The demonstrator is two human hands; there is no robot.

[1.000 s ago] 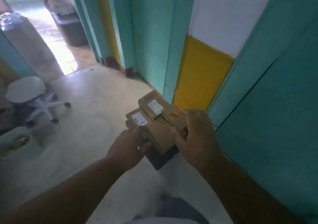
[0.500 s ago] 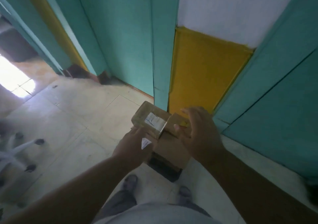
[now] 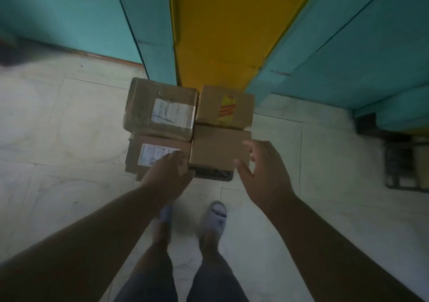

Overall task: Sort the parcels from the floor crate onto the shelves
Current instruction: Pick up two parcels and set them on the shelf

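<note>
Four cardboard parcels (image 3: 189, 125) sat packed tight in a dark floor crate (image 3: 214, 175), filling it corner to corner, likely for carrying. The left hand (image 3: 169, 176) rested on the near-left labelled parcel (image 3: 155, 156); whether its fingers gripped could not be told. The right hand (image 3: 262, 174) hovered beside the near-right plain parcel (image 3: 219, 149), fingers spread, holding nothing.

One head-worn camera looks steeply down, close above the floor (image 3: 69, 127).
</note>
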